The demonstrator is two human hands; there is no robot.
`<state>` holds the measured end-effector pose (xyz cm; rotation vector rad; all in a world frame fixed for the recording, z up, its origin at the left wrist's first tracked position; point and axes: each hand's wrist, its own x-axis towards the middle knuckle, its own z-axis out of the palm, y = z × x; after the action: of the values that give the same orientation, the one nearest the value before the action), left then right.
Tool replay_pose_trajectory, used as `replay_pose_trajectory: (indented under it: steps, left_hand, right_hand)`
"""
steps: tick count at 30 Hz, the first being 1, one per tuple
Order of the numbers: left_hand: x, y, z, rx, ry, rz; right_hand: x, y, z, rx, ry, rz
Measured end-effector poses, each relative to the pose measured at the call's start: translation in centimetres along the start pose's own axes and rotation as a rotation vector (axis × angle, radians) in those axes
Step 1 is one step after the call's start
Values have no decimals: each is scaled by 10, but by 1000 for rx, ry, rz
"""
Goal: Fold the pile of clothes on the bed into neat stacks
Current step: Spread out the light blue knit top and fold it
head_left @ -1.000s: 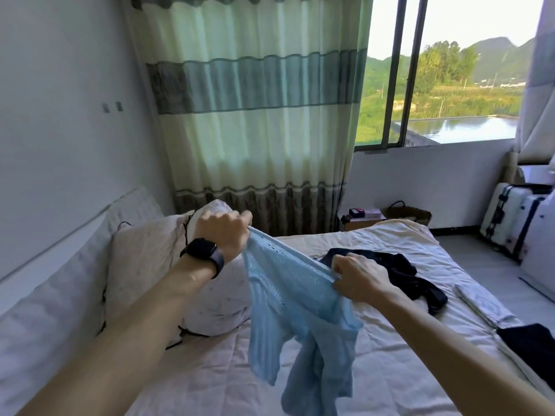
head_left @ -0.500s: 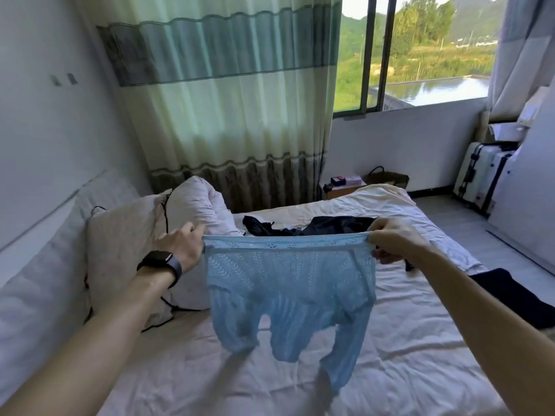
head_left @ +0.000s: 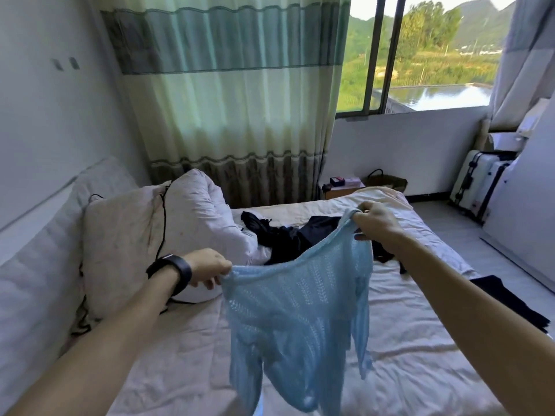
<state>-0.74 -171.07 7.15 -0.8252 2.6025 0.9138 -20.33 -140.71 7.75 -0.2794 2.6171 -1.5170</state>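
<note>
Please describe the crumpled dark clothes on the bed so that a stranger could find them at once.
Look at the bed. Beyond the light blue knit top, the dark clothes lie crumpled mid-bed beside the white pillow. The other dark garment lies flat at the bed's right edge.

A single head-worn camera looks forward and slightly down across the bed [head_left: 405,370] toward the curtain [head_left: 234,94] and window [head_left: 420,55]. It sits near: the blue sweater [head_left: 294,310], at arm's length, fills the lower middle.
</note>
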Motion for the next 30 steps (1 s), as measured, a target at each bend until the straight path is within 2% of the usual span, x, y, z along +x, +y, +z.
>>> replay_pose_trajectory:
  steps: [3, 6, 8, 11, 13, 16, 19, 23, 28, 30]
  left_hand:
    - [4, -4, 0, 73, 8, 81]
    - [0, 1, 4, 172, -109, 102]
    - [-3, 17, 8, 244, -129, 227]
    - [-15, 65, 15, -89, -3, 486]
    - [-21, 101, 14, -104, 140, 623]
    - [-22, 135, 9, 110, 342, 666]
    - [-21, 150, 10, 210, 344, 681]
    - [-20, 160, 9, 435, 332, 733]
    - [-13, 160, 7, 210, 380, 760]
    - [-13, 161, 4, 24, 436, 760]
  right_hand:
    - [-6, -16, 6, -63, 11, -159]
    - [-13, -29, 14, -58, -10, -266]
    - [-18, -40, 20, 11, -70, -332]
    - [-25, -59, 32, 62, -261, -433]
    - [-29, -67, 40, 54, -329, -477]
    - [-31, -72, 35, 3, -193, -545]
    - [-31, -62, 23, -65, -70, -662]
    - [-40, -34, 20, -159, -3, -729]
    - [-49, 4, 28, -329, 183, -739]
    - [-50, 17, 33, -422, 133, -561]
